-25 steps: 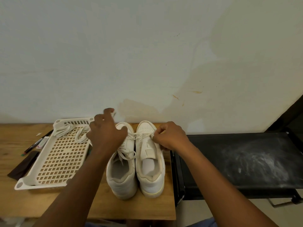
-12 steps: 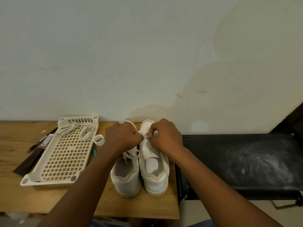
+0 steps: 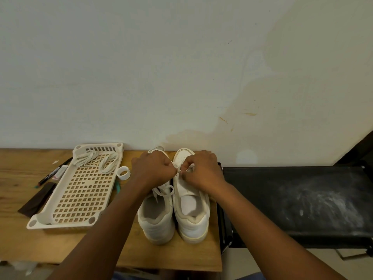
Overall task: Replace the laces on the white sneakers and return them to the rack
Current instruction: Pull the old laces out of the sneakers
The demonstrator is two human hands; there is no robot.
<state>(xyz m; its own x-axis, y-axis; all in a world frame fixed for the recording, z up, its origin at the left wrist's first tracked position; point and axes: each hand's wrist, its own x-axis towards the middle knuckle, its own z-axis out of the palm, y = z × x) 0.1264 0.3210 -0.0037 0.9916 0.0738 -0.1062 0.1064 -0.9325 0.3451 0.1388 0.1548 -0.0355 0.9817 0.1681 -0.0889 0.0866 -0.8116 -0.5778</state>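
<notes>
Sat side by side at lower centre of the frame, heels toward the camera: left sneaker [image 3: 156, 217] and right sneaker [image 3: 192, 213], on the wooden counter [image 3: 16, 235]. Hovered over the toe ends, knuckles nearly touching: left hand [image 3: 154, 171] and right hand [image 3: 202, 173], both curled and pinching a white lace [image 3: 178, 168] above the right sneaker's tongue. Lay to the left: a white perforated tray [image 3: 80, 190] holding loose laces [image 3: 96, 160]; just beside it, a tape roll [image 3: 123, 173]. Stood at right: a black rack [image 3: 298, 201].
</notes>
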